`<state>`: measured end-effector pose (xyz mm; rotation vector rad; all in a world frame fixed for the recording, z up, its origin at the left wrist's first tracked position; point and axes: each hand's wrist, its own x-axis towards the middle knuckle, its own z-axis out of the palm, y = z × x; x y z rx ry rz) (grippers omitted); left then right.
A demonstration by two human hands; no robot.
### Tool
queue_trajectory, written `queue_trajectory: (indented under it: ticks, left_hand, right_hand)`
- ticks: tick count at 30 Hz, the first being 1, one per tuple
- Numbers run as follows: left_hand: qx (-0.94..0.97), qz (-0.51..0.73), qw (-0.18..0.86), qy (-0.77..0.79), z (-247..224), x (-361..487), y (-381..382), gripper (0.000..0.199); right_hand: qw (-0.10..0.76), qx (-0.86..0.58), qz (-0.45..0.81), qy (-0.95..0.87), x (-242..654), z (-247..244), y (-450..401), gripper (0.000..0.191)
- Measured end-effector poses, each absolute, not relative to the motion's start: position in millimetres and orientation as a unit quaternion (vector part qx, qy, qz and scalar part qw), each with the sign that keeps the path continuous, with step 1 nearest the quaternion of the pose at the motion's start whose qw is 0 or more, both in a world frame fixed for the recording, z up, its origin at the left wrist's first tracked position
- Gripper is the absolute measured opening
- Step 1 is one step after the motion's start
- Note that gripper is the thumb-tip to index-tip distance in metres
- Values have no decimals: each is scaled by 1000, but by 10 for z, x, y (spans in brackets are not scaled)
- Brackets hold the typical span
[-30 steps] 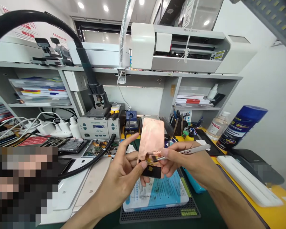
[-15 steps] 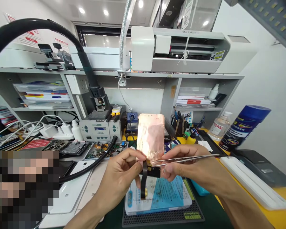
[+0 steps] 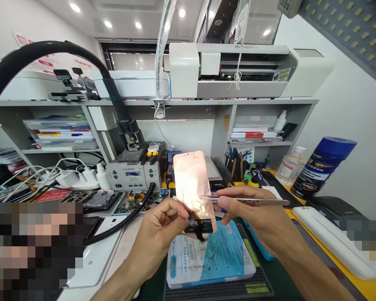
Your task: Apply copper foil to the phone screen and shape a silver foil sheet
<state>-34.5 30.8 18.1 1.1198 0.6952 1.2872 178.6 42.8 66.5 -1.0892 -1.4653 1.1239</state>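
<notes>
My left hand [image 3: 159,229] pinches the lower left edge of a copper-backed phone screen [image 3: 191,177], held raised and slightly tilted, its back toward me. A black flex cable [image 3: 202,226] lies across its bottom end, the loose part blurred. Metal tweezers [image 3: 266,201] are gripped in my right hand [image 3: 249,213]. Their tips lie in front of the copper sheet; I cannot tell whether they touch it. Below the screen sits a blue-and-white box [image 3: 228,255] on a dark perforated mat [image 3: 219,293].
To the left stand a grey soldering station [image 3: 134,175] and a tray of small parts [image 3: 134,202], crossed by a black hose [image 3: 128,221]. A white tablet [image 3: 94,261] lies nearer. On the right are a blue spray can [image 3: 322,167] and a clear bottle [image 3: 290,165].
The screen has tilted and shifted a little left, and its hanging flex cable has swung up toward the bottom end. The tweezer tips have moved up from the cable area to the copper sheet.
</notes>
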Motion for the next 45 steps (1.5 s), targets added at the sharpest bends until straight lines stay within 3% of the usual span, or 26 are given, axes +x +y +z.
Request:
queue_trajectory:
  ticks: [9,17,31,36,42,45]
  left_hand:
    - [529,573,539,319,166,-237,235,12]
    - [502,537,600,315,165,-312,256,7]
    - [524,521,592,320,186,-362,237,7]
    - [607,546,461,347,99,-350,211,5]
    - [739,575,136,325,96,-336,184,23]
    - [765,575,39,286,128,-361,179,24]
  right_hand:
    - [506,-441,431,-602,1743,580,406,24]
    - [528,-374,557,-521,1730,542,466,21]
    - [521,-372,581,-502,1701,546,480,17]
    - [529,-370,528,-553,1750,518,476,16]
    - [535,-387,434,-613,1820,493,405,10]
    - [535,-370,433,-625,1836,497,370,14]
